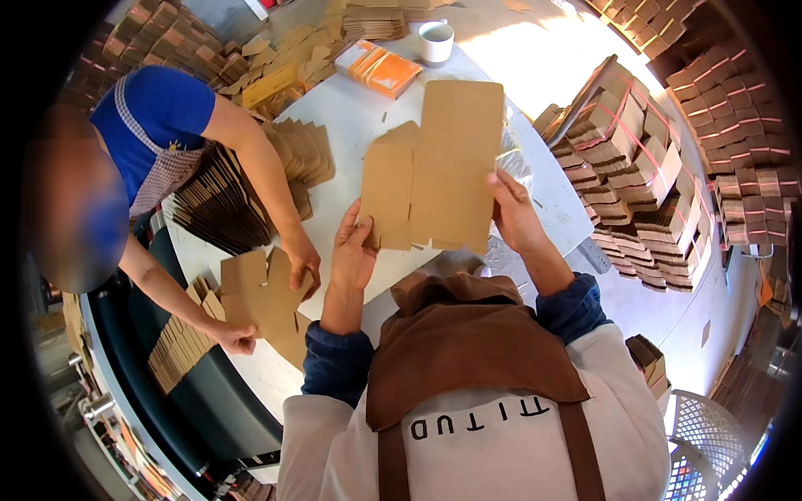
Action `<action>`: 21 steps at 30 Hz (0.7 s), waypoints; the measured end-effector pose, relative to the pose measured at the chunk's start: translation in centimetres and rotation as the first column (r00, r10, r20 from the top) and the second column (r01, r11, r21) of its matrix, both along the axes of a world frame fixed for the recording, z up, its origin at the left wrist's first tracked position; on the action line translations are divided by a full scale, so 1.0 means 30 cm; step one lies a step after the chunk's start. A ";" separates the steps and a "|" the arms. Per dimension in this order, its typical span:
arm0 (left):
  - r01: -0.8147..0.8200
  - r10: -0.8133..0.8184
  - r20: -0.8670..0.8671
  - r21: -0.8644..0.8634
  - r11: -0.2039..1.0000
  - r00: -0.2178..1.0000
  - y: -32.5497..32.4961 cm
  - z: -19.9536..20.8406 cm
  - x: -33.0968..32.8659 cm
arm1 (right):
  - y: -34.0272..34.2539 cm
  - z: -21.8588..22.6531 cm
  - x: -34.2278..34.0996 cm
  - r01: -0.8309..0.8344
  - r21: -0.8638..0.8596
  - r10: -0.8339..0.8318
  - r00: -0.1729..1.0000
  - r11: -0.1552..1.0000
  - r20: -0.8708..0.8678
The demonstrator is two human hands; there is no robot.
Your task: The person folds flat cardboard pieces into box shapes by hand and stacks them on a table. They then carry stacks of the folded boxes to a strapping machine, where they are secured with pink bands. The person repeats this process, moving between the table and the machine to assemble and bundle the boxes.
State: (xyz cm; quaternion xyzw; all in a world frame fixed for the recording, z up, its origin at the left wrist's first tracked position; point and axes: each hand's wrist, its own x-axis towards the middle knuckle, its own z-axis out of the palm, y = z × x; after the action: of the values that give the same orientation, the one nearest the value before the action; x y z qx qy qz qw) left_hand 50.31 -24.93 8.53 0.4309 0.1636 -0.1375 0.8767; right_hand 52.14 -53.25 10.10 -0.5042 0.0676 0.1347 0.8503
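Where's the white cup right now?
In the head view, the white cup stands at the top middle, on the far end of the table, just right of the orange packet.

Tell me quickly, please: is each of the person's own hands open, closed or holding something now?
Left hand: closed, holding the flat cardboard piece by its left edge.
Right hand: closed, holding the same piece by its right edge.

White table (351,108), pale floor (668,313), bright patch of light (547,42)
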 end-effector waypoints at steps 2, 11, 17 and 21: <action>-0.001 -0.007 -0.071 -0.114 0.994 0.997 0.005 -0.064 -0.010 | 0.027 0.070 0.013 -0.062 -0.038 0.065 0.994 0.997 0.089; 0.161 -0.212 -0.083 -0.409 0.898 0.974 -0.138 -0.120 -0.021 | 0.045 0.152 0.088 -0.195 -0.053 0.201 0.965 0.979 0.169; 0.266 -0.308 0.082 -0.738 0.620 0.948 -0.081 -0.367 -0.040 | 0.020 0.144 0.115 -0.227 -0.132 0.245 0.958 0.965 0.148; 0.186 -0.251 -0.003 -0.664 0.724 0.968 -0.133 -0.326 -0.065 | 0.016 0.129 0.128 -0.262 -0.190 0.294 0.942 0.946 0.163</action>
State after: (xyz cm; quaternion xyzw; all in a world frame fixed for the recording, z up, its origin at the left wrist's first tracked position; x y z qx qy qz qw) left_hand 48.36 -28.91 -1.24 0.1036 0.0930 -0.3083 0.9411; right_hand 55.99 -52.78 13.97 -0.5882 -0.0748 0.1991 0.7803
